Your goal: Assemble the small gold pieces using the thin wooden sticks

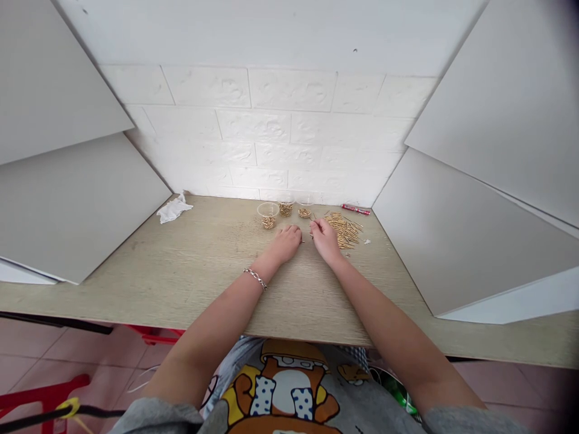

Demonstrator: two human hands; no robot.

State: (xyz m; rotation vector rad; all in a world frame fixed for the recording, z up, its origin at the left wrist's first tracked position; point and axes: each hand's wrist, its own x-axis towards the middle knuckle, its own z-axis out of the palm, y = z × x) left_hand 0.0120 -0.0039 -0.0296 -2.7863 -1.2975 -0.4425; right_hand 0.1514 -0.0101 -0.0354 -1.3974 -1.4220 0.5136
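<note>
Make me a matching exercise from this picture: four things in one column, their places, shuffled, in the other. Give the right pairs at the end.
Things
1. crumpled white scrap
2. red tube
3. chain bracelet
4. heap of gold-coloured sticks

Places
A. around the wrist of the left hand
B. on the far left of the tabletop
C. right beside the right hand
D. beyond the heap, near the brick-patterned wall

Pairs: 1-B, 2-D, 3-A, 4-C
</note>
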